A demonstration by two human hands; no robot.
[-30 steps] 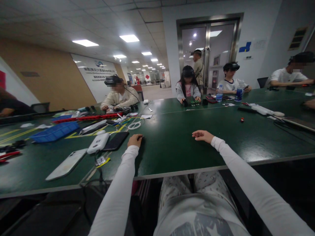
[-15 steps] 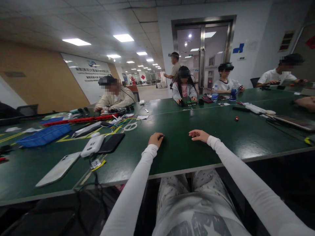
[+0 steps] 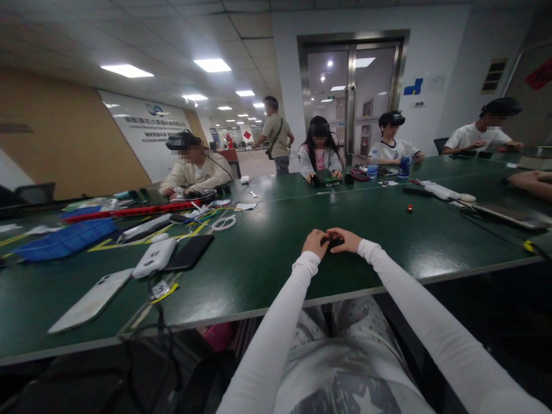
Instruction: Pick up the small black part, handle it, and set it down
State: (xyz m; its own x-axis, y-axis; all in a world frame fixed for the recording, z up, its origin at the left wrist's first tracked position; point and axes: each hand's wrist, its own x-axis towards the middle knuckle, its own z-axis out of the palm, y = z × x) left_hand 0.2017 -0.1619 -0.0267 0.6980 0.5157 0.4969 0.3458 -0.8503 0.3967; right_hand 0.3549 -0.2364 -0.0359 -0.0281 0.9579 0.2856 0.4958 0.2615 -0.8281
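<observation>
My left hand and my right hand meet above the green table, in front of my body. Between their fingers is a small black object, partly covered, and its kind cannot be made out. The left fingers are closed on its left side. From the right, my other fingers and thumb curve around the same black piece. Long white sleeves cover both arms.
To my left lie a white phone, a white power bank, a dark phone and a blue tray. A small red item and a tablet lie right. Several people sit around the table.
My left hand has moved right with the small black object and met my right hand. The right fingers, apart before, now curve around it. A standing person in the background has moved left.
</observation>
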